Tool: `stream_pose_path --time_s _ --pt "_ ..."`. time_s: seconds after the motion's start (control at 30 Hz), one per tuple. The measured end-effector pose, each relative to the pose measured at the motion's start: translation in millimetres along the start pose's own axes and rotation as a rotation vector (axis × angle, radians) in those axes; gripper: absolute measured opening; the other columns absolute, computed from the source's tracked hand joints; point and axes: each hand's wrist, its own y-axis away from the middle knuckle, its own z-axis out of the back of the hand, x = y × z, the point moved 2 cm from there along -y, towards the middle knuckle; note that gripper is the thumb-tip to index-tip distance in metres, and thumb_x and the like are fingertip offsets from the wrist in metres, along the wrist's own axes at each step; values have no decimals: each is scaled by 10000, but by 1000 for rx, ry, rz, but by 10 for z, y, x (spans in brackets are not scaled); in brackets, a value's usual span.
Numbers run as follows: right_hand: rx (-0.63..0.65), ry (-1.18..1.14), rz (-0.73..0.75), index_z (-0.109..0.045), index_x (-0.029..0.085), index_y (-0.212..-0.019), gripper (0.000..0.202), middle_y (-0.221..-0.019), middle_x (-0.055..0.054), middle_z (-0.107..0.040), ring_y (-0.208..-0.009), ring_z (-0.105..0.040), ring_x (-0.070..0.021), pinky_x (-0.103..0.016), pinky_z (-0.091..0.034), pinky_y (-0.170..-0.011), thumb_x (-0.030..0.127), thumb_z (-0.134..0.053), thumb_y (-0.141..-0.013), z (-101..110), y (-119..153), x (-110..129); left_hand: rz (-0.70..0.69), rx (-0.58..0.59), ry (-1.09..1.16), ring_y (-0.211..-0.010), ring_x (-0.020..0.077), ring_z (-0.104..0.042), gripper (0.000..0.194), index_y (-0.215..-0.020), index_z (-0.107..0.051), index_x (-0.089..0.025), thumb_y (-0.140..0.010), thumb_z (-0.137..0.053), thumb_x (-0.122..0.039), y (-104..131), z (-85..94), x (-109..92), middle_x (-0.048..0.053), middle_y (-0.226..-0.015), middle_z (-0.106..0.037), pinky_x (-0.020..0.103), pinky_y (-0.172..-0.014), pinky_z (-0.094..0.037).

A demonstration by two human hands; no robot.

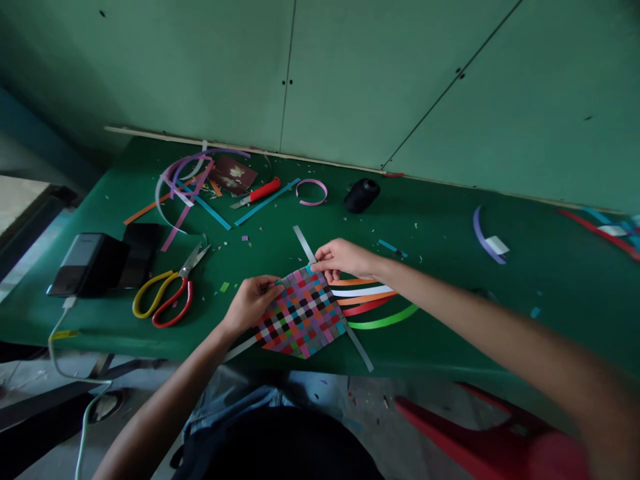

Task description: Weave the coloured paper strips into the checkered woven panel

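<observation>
A multicoloured woven mat of flat plastic strips (305, 313) lies near the table's front edge, turned cornerwise to me. My left hand (254, 303) pinches its upper left edge between thumb and fingers. At the top corner my right hand (340, 260) has its fingers closed on a grey-white strip (304, 244), whose free end sticks up past the mat. Orange, white, red and green strips (383, 317) curve out from the right side, passing under my right forearm. Another grey strip end (361, 351) points down from the right corner, and a pale one leaves by the left.
Yellow-and-red-handled scissors (173, 287) lie open at left, beside a power bank (85, 263) with a cable. Behind are loose strips (193, 180), a red utility knife (264, 191), a pink strip ring (312, 192) and a black thread spool (361, 195). A green wall (340, 87) bounds the table's back.
</observation>
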Motion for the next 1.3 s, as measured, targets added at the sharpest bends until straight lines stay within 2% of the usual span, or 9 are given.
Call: stream_pose_path --time_s 0.17,0.3,0.4,0.57,0.83,0.9,1.0,1.17,1.3 --pt "-14 10 -26 -685 154 -708 430 -572 12 -661 -492 -599 -91 -212 -427 -449 467 -971 -636 -7 0 5 -1 19 -32 -665 160 -633 332 -1000 -822 -182 -886 -736 -481 7 2 -74 35 -829 -754 235 -578 -467" --pt "-32 11 -34 -685 156 -694 404 -555 13 -646 -466 -546 -68 -203 -386 -430 450 -960 -680 -16 -20 -37 2 39 -43 -677 168 -643 343 -1022 -821 -180 -895 -727 -485 5 5 -65 42 -847 -761 241 -586 -474" --pt "-26 8 -42 -733 140 -788 376 -608 -4 -677 -500 -579 -77 -200 -416 -456 433 -954 -711 12 -20 -72 10 56 -19 -708 175 -660 376 -1065 -807 -177 -906 -722 -506 4 22 -30 47 -876 -764 249 -620 -500" --pt "160 36 -109 -756 136 -1206 517 -775 -45 -749 -571 -642 -113 -222 -482 -503 467 -866 -825 149 41 -62 62 145 53 -766 176 -680 417 -1125 -774 -160 -922 -719 -521 12 68 -10 48 -911 -767 256 -687 -532" --pt "353 308 -91 -780 193 -1243 559 -721 -5 -733 -479 -498 -69 -236 -321 -481 530 -860 -804 433 127 217 49 252 121 -843 173 -684 386 -1140 -725 -174 -923 -743 -494 -19 176 -28 46 -991 -757 262 -749 -547" --pt "330 317 -23 -812 211 -1173 508 -746 0 -742 -504 -478 -64 -237 -320 -507 534 -871 -786 454 70 167 61 259 152 -846 172 -686 388 -1140 -712 -171 -919 -751 -488 -52 200 -41 49 -999 -753 273 -766 -554" --pt "249 156 109 -831 227 -1088 474 -907 -20 -780 -662 -575 -100 -238 -410 -611 578 -865 -771 391 -71 -51 58 266 157 -836 159 -676 376 -1106 -714 -161 -909 -763 -477 -121 226 -72 48 -985 -743 262 -766 -545" --pt "278 -111 149 -815 177 -1042 531 -945 -53 -777 -841 -672 -179 -299 -495 -768 628 -855 -764 210 -231 -417 66 296 50 -798 157 -667 371 -1070 -728 -157 -911 -740 -492 -223 242 -146 49 -944 -748 255 -718 -535" --pt "225 -80 161 -799 161 -933 472 -828 -19 -740 -710 -608 -136 -278 -458 -693 608 -845 -787 196 -274 -511 111 273 -93 -774 179 -688 393 -1129 -761 -171 -926 -703 -502 -259 241 -179 52 -931 -778 269 -677 -545"
